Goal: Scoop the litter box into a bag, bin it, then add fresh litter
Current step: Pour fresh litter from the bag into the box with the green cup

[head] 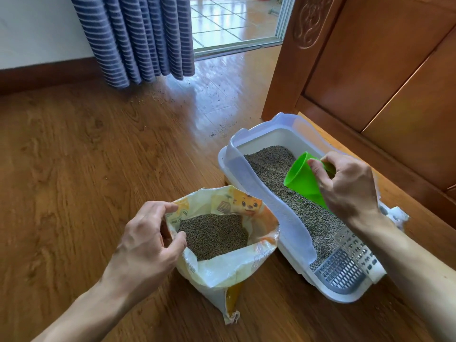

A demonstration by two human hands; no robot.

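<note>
On a glossy wooden floor (98, 156) strewn with stray granules, a white litter box (291, 213) is sitting beside a carved wooden door (370, 70), a striped curtain (138, 38) hanging beyond it. The right hand (350, 183) is gripping a tilted green cup (303, 178) over its litter; left of the box, the left hand (148, 240) is pinching open the litter bag (222, 243), its cartoon-tiger print's writing unreadable

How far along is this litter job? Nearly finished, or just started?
Late stage, it seems. No waste bag or bin is in view, so scooping can't be confirmed. The right hand holds a green cup tipped over the litter box, which already holds litter. The left hand grips the open litter bag. Scattered grains remain on the floor.
</note>
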